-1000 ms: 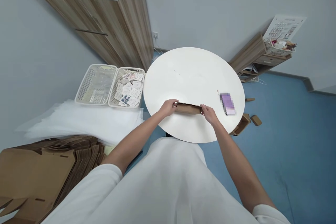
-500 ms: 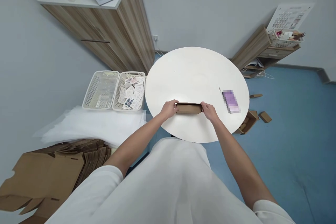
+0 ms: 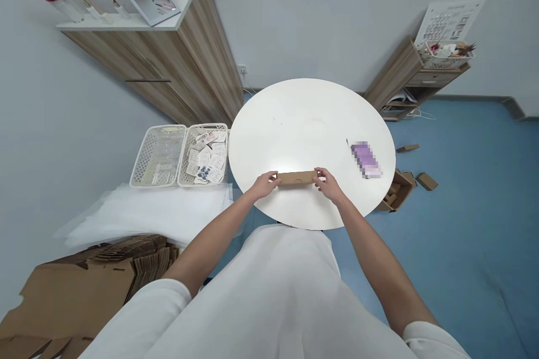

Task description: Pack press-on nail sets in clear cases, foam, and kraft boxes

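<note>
A small, long brown cardboard box [image 3: 297, 178] is at the near part of the round white table [image 3: 311, 112]. Its broad face toward me looks closed, with a small curved mark at the middle. My left hand [image 3: 265, 185] grips the left end of the box, fingers bent round the corner. At the right end my right hand [image 3: 327, 184] holds it the same way, thumb on the near side. A purple item [image 3: 366, 159], pixelated, lies on the table to the right of my right hand.
Left of the table are a white basket of printed cards [image 3: 206, 157], another basket with clear plastic [image 3: 158, 157], white sheets [image 3: 147, 210] and flattened cardboard [image 3: 80, 291]. On the floor at right stand an open carton [image 3: 398, 193] and loose small boxes [image 3: 427, 181].
The box showed a dark opening along its top before; now a flat brown face covers it. Both hands still hold its ends. The whole view has shifted slightly.
</note>
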Tool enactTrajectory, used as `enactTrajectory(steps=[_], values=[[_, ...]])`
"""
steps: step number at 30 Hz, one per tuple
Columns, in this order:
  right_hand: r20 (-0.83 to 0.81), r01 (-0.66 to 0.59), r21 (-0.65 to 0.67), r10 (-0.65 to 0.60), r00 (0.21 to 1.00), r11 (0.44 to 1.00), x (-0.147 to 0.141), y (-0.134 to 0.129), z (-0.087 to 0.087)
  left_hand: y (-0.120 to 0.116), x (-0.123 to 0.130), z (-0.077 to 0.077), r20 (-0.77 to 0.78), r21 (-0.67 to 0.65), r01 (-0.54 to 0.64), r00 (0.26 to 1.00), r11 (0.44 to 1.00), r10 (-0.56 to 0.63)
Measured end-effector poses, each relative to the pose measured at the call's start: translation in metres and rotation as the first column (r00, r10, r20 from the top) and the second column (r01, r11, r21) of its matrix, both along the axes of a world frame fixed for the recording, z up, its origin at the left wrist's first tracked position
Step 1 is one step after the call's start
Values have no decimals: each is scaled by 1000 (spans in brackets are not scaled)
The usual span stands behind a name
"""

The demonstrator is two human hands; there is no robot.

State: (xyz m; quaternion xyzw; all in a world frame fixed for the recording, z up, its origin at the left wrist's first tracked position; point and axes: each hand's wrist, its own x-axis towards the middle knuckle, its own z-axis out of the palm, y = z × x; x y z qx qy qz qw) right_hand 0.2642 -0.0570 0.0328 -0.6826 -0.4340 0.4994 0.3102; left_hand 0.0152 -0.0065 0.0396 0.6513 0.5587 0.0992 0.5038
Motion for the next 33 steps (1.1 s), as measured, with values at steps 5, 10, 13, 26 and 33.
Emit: enactTrajectory(steps=[5,10,13,26,33], values=[[35,48,17,-49,998,999,-4,-11,1,-8,5,-13,66,23,-32,997,999,30],[48,128,44,-130,990,991,2,-31,-2,-25,18,-25,204,6,-68,977,998,65],[9,193,5,-193,981,981,6,-47,-9,-38,29,-33,245,-22,-87,965,996,89],[232,282,-164,-241,942,945,33,-81,-20,-70,62,-57,151,-97,-116,980,988,130],[293,112,-261,-32,956,959,46,-53,-21,-60,66,-55,46,-67,-61,997,996,64]])
